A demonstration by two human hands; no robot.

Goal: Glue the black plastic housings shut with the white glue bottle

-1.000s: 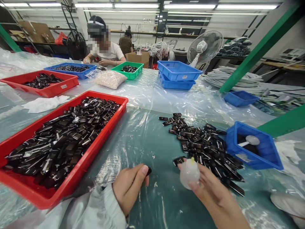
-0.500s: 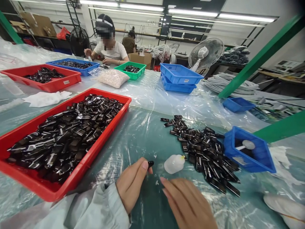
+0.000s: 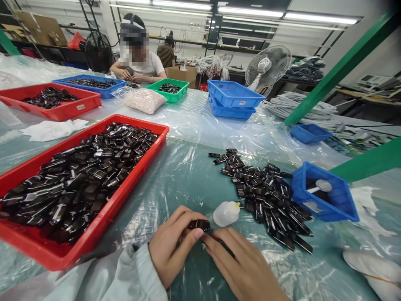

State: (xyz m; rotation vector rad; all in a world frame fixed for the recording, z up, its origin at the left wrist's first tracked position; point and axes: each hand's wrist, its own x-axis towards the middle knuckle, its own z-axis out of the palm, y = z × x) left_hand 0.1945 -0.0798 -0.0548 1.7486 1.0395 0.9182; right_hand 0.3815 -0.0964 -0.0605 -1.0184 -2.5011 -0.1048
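Between thumb and fingers of my left hand (image 3: pixel 175 242) is a glossy black plastic piece (image 3: pixel 201 225), oblong with a rounded end. My right hand (image 3: pixel 241 261) is close beside it, fingers bent together and tips near the left thumb. A dark strip shows between the right fingers, but I cannot make out what it is. Just beyond both hands lies a small translucent white squeeze bottle (image 3: pixel 226 214) with a yellowish tip. Loosely heaped to the right are many similar black pieces (image 3: pixel 266 192).
At left stands a large red tray (image 3: pixel 138 175) full of black pieces. A small blue bin (image 3: pixel 341 200) holding a white round-headed tool (image 3: pixel 323 185) is at right. Farther back are stacked blue trays (image 3: pixel 234 94), a bag of pale pellets (image 3: pixel 145 100), and a co-worker (image 3: pixel 153 65).
My left hand has turned, so the black piece shows more of its glossy face. My right hand has moved left, up against the left hand. The view has shifted slightly.
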